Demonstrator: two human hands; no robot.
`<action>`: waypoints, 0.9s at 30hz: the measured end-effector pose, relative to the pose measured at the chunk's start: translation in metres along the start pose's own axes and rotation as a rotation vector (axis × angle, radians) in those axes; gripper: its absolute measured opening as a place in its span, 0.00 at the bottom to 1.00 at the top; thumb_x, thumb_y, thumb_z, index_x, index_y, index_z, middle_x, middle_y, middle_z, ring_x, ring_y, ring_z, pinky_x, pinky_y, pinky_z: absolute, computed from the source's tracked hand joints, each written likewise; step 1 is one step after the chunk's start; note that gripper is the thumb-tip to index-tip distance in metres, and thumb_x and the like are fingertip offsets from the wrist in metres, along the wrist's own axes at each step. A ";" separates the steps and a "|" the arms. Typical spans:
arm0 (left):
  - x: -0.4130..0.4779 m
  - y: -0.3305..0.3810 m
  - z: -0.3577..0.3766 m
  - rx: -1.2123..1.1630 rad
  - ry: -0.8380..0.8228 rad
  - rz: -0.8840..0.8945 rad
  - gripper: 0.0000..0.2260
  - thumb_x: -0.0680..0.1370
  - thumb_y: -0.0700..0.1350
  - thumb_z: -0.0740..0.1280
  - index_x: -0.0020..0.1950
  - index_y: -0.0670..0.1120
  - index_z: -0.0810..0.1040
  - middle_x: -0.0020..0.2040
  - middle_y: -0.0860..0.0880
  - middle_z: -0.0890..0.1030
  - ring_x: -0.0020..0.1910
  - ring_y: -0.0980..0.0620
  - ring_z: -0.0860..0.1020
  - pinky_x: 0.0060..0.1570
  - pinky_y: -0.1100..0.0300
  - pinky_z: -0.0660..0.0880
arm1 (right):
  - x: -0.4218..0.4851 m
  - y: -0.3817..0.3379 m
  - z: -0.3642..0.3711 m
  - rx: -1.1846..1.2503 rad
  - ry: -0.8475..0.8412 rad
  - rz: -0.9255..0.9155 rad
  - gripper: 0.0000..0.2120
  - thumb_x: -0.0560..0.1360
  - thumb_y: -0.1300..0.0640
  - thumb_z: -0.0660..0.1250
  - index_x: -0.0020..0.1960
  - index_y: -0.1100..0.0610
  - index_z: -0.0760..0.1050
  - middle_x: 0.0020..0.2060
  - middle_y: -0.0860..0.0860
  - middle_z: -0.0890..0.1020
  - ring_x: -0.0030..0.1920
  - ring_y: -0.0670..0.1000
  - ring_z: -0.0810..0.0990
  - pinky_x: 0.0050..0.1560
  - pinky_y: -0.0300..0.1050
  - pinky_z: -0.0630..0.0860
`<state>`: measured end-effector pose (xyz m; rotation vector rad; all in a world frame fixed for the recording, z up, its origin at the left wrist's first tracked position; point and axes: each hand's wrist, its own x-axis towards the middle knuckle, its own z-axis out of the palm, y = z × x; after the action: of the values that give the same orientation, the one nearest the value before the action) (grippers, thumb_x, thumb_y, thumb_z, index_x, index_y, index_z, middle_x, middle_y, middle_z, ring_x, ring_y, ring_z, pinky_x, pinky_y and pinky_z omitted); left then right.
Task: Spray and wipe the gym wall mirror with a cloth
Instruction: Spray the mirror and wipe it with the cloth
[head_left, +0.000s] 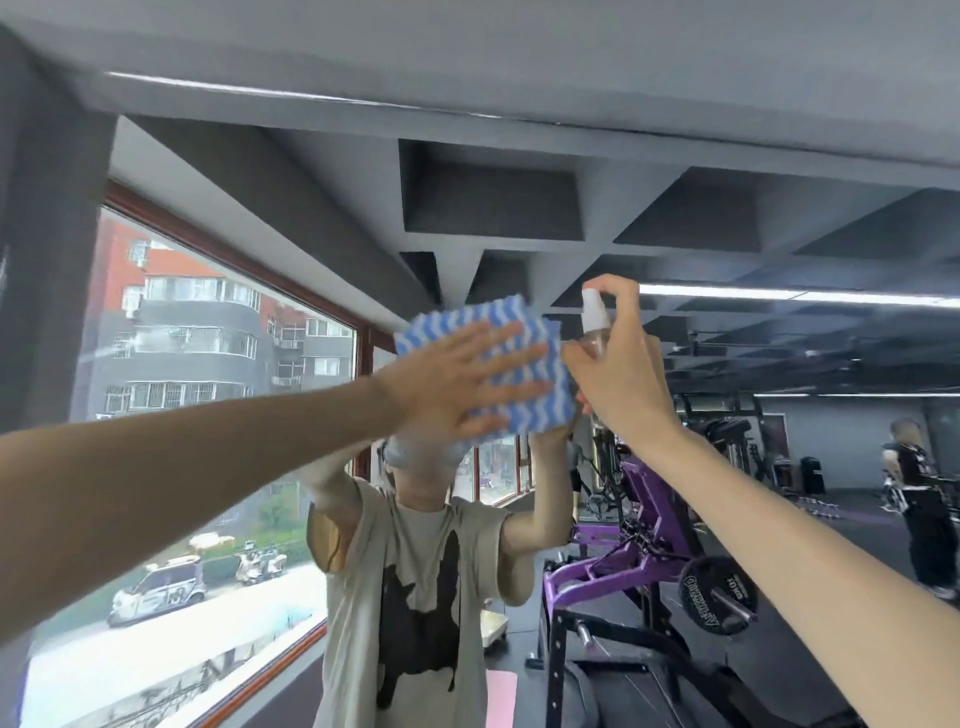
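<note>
Mirror (675, 218): fills nearly the whole view, straight ahead; everything behind the arms is seen as a reflection in it.
Cloth (540, 415): blue with white wavy stripes, held flat against the mirror, high up and near the middle.
Left grip (457, 384): bare, released, with the fingers straight and spread. The palm and fingers press flat on the cloth, covering its left and middle part. The arm reaches in from the lower left.
Bottle (594, 312): small and clear with a white spray top, upright, just right of the cloth, close to the glass.
Right grip (623, 374): bare, wrapped around the bottle. The forefinger arches over the white top and its tip rests on it. The arm rises from the lower right.
Spray: I cannot tell whether any mist is leaving the bottle.
Reflected person (415, 597): beige T-shirt with a dark print, both arms raised to meet the real ones at the glass.
Window (208, 364): reflected on the left, with a red-brown frame. Grey and red flats show through it, with a parked car lower down.
Gym machine (649, 519): purple frame, reflected right of the person, with a black weight plate (717, 597) beside it.
Second person (914, 493): reflected at the far right, in dark clothes, blurred.
Ceiling: grey, with deep square coffers. A strip light (779, 293) glows at the right.
</note>
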<state>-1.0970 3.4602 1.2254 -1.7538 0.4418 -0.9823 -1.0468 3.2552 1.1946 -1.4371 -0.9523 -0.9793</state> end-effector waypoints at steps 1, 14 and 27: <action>-0.001 -0.015 -0.004 0.026 0.009 -0.029 0.25 0.82 0.59 0.40 0.78 0.54 0.47 0.78 0.44 0.53 0.77 0.39 0.52 0.75 0.42 0.47 | 0.000 0.000 0.000 0.009 -0.001 0.012 0.21 0.77 0.65 0.65 0.62 0.46 0.62 0.37 0.56 0.78 0.30 0.57 0.79 0.30 0.59 0.79; -0.034 -0.034 -0.002 -0.026 0.031 -0.308 0.26 0.83 0.57 0.40 0.77 0.49 0.59 0.76 0.40 0.60 0.75 0.37 0.60 0.73 0.41 0.56 | -0.006 -0.005 0.023 0.051 -0.044 0.008 0.20 0.78 0.63 0.66 0.62 0.46 0.63 0.37 0.54 0.78 0.26 0.52 0.79 0.25 0.49 0.78; -0.038 -0.089 -0.046 -0.299 0.067 -0.583 0.23 0.77 0.37 0.65 0.72 0.45 0.69 0.73 0.44 0.67 0.61 0.36 0.66 0.64 0.54 0.58 | 0.002 -0.029 0.053 0.202 -0.143 -0.149 0.22 0.77 0.61 0.68 0.64 0.46 0.62 0.51 0.50 0.81 0.39 0.53 0.83 0.38 0.59 0.81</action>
<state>-1.1694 3.4940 1.2962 -2.1849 0.1136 -1.4422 -1.0701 3.3102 1.2031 -1.2928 -1.2418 -0.8690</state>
